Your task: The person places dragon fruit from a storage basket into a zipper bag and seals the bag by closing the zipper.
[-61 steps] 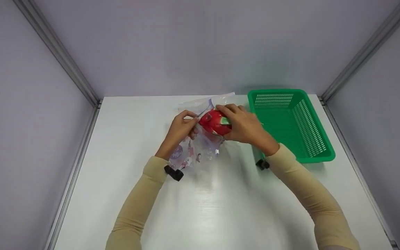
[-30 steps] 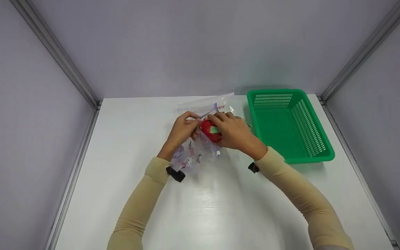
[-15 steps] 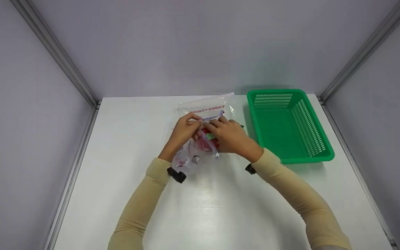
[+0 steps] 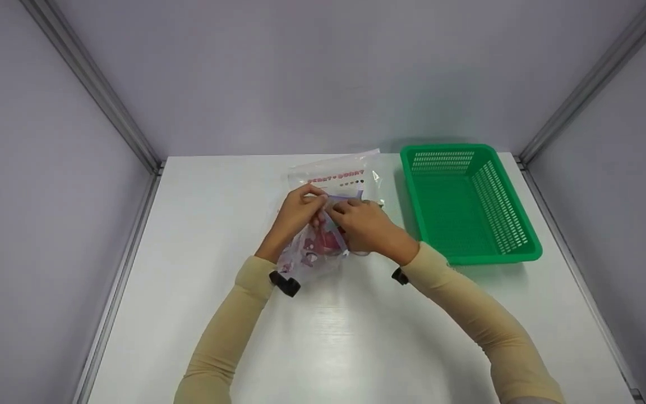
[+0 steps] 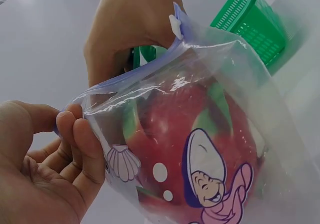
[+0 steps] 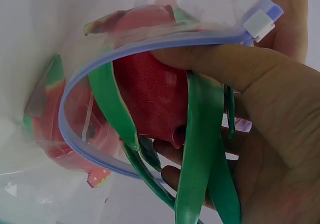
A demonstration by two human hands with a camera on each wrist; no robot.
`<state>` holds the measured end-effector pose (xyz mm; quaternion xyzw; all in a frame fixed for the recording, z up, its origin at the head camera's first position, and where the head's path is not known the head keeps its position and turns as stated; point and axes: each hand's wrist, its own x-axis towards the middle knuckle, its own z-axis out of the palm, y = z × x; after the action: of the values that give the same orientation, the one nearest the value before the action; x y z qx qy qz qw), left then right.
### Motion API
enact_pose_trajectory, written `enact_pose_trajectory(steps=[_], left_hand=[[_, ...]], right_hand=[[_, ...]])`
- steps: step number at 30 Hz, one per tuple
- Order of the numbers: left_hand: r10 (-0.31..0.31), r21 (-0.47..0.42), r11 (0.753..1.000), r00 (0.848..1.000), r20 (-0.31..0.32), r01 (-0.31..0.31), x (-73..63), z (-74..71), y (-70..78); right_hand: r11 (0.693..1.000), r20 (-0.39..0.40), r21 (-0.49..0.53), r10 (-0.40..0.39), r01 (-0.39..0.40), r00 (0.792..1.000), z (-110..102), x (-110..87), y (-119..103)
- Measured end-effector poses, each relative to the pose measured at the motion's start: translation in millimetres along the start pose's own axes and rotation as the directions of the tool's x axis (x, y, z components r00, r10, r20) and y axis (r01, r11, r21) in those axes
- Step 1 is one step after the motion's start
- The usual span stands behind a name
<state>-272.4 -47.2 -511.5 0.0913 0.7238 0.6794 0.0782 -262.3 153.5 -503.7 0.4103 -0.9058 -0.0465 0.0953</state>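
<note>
In the head view my left hand [image 4: 299,210] pinches the rim of a clear printed zip bag [image 4: 300,261] that lies on the table. The bag's purple zip strip and white slider [image 5: 176,26] show in the left wrist view, with the mouth spread open. My right hand [image 4: 370,227] reaches into that mouth and grips a red dragon fruit [image 6: 150,93] with long green leaves, its thumb on the red skin. More red-and-green fruit [image 6: 57,119] shows through the plastic in the right wrist view. From above, my right hand hides most of the fruit.
A green slotted basket [image 4: 485,260] stands to the right, close to the bag. Clear plastic with red lettering [image 4: 335,177] lies behind the hands. Grey walls [image 4: 323,73] close in the back and sides of the white table [image 4: 328,348].
My right hand has moved left and toward me, taking the dragon fruit into the bag's mouth. The red lettering behind has come into view. My left hand has barely shifted.
</note>
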Motion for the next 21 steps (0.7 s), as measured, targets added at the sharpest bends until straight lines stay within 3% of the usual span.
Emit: enact_pose_trajectory(steps=[21], left_hand=[[-0.028,0.021,0.999,0.999,-0.021,0.029,-2.7,-0.3,-8.3]], right_hand=[[0.999,0.042,0.018,-0.029,0.028,0.999,14,2.8,-7]])
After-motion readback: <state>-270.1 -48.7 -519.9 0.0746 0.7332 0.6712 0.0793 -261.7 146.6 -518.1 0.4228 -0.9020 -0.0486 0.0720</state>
